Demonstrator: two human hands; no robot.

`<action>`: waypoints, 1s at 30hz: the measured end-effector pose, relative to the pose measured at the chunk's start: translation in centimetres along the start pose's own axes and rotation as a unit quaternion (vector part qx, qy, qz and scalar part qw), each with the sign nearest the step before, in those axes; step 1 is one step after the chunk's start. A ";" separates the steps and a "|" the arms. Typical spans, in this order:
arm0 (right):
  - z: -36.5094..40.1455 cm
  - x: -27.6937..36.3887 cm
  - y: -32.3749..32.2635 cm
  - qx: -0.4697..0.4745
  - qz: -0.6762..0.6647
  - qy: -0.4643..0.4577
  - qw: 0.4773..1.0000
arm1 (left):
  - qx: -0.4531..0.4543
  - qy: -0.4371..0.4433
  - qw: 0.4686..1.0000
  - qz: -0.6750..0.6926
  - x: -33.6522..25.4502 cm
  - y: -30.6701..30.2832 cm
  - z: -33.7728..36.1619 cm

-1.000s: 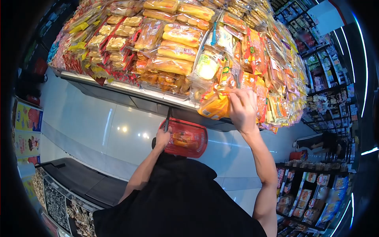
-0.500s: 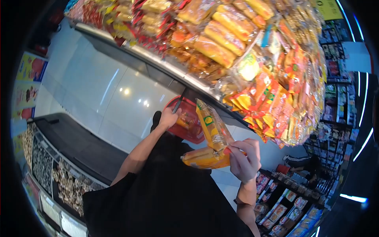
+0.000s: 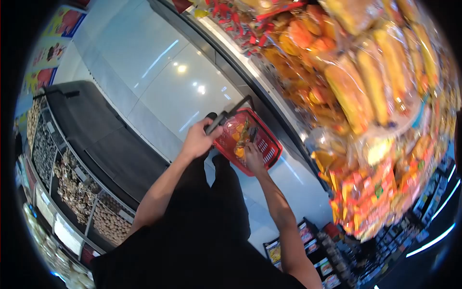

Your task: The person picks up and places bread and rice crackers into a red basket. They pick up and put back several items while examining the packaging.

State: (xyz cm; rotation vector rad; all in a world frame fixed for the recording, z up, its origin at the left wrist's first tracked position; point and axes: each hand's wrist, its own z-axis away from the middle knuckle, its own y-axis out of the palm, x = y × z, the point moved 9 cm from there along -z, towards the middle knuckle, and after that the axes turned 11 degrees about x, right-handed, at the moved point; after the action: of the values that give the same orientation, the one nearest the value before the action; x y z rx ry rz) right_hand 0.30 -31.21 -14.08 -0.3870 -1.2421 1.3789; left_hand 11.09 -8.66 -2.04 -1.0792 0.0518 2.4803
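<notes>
A red basket (image 3: 269, 155) hangs at the middle of the view, with yellow and orange packaged snacks (image 3: 239, 129) inside. My left hand (image 3: 198, 138) is closed round the basket's dark handle (image 3: 216, 123). My right hand (image 3: 253, 157) reaches into the basket, its fingers on the snack packages; exactly what they grip is too small to make out.
A display of packaged snacks (image 3: 365, 77) rises along the right, its dark side edge (image 3: 276, 103) close to the basket. Bins of dried goods (image 3: 77, 185) curve along the left beside a black surface (image 3: 103, 132). Shelves (image 3: 313, 241) stand at lower right.
My right hand has moved left and down from beside the display into the basket, and the yellow packages it held up are now low in the basket. The view has turned and the display looks nearer.
</notes>
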 end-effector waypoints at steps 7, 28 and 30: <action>-10.8 -7.1 19.3 0.179 0.083 0.067 0.978 | 0.030 0.023 0.997 0.071 1.7 2.0 1.7; 0.6 -2.0 19.1 0.027 -0.294 0.079 0.952 | -0.201 0.066 0.972 -0.102 6.1 -2.2 3.3; 4.1 -1.0 12.9 -0.034 -0.314 0.055 0.947 | -0.201 0.109 0.965 -0.132 6.5 -1.0 3.3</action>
State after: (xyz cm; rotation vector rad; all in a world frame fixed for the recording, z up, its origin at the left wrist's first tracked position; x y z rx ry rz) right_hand -9.41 -30.71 -23.52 -0.0924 -1.1842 0.7589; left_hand 5.28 -4.63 -4.21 -1.4151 -0.5161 2.1727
